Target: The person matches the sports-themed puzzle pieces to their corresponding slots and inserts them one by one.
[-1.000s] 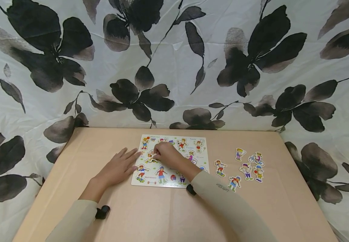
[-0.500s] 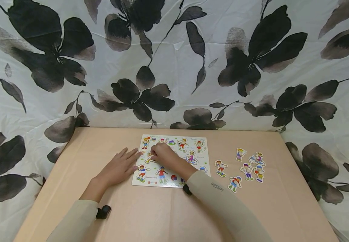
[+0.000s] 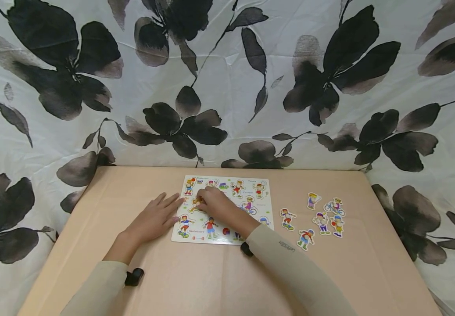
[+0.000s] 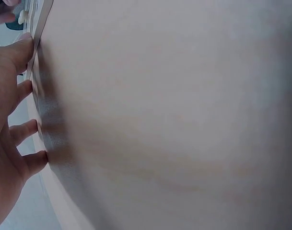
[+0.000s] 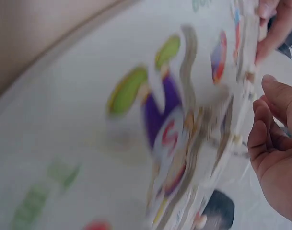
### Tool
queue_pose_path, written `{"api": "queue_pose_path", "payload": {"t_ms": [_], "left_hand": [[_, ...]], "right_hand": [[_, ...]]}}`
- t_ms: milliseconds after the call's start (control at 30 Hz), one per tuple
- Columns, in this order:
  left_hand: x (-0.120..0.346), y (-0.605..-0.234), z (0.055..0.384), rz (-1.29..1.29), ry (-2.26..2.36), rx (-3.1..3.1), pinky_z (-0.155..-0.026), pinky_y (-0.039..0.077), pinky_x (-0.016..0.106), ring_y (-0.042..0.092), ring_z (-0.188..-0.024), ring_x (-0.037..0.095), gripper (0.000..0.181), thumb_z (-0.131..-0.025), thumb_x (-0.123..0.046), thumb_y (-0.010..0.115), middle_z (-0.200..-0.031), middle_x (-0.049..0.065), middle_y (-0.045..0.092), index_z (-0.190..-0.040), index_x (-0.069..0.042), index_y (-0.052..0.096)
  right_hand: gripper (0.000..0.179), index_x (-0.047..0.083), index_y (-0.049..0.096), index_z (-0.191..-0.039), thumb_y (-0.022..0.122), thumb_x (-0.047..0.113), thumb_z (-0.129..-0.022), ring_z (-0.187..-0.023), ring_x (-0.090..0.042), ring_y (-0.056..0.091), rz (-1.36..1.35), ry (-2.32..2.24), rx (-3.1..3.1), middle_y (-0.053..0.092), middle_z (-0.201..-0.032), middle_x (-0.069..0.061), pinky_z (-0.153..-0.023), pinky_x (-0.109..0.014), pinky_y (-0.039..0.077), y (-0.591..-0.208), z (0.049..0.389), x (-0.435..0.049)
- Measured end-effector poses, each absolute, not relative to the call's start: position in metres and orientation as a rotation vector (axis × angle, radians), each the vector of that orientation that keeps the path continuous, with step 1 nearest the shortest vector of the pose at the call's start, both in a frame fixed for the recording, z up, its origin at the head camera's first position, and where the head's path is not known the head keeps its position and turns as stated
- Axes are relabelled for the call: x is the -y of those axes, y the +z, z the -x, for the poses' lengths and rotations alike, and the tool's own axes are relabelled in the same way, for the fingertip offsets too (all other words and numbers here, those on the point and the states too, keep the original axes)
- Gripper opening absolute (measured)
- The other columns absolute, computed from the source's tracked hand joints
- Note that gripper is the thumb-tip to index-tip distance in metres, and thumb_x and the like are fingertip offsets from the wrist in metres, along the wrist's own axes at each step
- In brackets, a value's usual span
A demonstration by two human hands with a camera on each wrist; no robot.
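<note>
Head view: my board (image 3: 211, 241)
Left hand (image 3: 154, 218): fingers extended
Right hand (image 3: 218, 205): curled, grip unclear
Likely step: seating figure (image 3: 195, 205)
Next: perhaps light pressing

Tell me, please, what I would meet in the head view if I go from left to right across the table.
Left hand → board → leftmost loose piece → lowest loose piece → bicycle piece.
</note>
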State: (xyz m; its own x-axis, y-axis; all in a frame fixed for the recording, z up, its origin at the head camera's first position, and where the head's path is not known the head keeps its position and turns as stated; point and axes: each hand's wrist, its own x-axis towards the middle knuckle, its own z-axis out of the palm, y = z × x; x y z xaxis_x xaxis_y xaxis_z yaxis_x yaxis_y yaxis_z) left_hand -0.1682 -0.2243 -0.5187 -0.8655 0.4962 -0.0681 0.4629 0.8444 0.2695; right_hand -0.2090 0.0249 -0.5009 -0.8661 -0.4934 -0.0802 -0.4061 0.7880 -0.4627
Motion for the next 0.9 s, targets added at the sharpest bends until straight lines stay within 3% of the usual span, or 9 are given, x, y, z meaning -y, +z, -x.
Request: {"api": "queue_pose_path", "payload": {"t_ms": [400, 900], "left_hand": [[0.226, -0.519, 0.173, -0.781, 0.384, -2.903, -0.119, 0.028, 0.072, 0.026, -0.153, 0.051, 0.063, -0.104, -0.039, 0.059, -0.169, 0.008, 0.034, -0.161, -0.02, 0.039], [0.224, -0.52, 0.168, -0.748, 0.391, -2.882, -0.12, 0.027, 0.071, 0.025, -0.154, 0.05, 0.064, -0.104, -0.04, 0.06, -0.169, 0.007, 0.033, -0.161, -0.021, 0.039]], "right_hand": [[0.02, 0.011, 0.073, -0.116, 0.073, 0.02, -0.098, -0.084, -0.01, 0.056, 0.736, -0.877, -2.832, 0.062, -0.093, 0.005, -0.074, -0.024, 0.05, -0.488, 0.208, -0.096], [0.023, 0.005, 0.072, -0.118, 0.074, 0.015, -0.097, -0.093, -0.019, 0.064, 0.431, -1.009, -2.96, 0.069, -0.105, -0.005, -0.083, -0.038, 0.059, -0.48, 0.195, -0.226]]}}
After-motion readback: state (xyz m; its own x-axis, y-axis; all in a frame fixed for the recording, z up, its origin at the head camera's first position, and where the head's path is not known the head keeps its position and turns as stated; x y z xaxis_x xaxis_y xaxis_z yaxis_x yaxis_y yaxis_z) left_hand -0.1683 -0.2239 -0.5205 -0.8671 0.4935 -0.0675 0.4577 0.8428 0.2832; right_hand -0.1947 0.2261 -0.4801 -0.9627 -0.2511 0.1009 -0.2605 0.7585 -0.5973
